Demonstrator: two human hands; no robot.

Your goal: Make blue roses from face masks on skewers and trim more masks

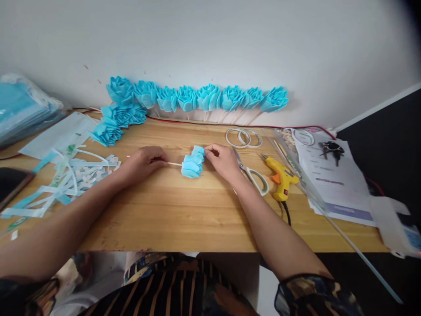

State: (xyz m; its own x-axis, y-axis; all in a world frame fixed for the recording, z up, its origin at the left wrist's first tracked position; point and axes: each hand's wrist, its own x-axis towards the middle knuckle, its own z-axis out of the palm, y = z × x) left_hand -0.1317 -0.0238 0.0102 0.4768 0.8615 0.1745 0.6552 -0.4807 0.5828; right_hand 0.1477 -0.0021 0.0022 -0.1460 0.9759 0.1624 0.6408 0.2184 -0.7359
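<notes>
Over the middle of the wooden table point(171, 210), my left hand point(144, 161) pinches a thin pale stick point(174, 164). The stick's right end runs into a partly rolled strip of blue petals point(192, 166), with its upper end trailing toward the right. My right hand point(222, 159) is closed, thumb and finger pinching the upper right end of that petal strip. Just beyond my right wrist lie scissors point(253, 173) with pale handles. A yellow glue gun point(279, 175) rests to their right, nozzle pointing up and left.
Several finished blue flowers point(208, 97) on sticks lean along the wall. More flowers point(108, 131) lie at left, above a heap of cut strips point(79, 175). Tape rings point(237, 138) lie behind the scissors. Papers point(332, 184) with keys point(332, 150) are at right; a phone point(13, 186) at far left.
</notes>
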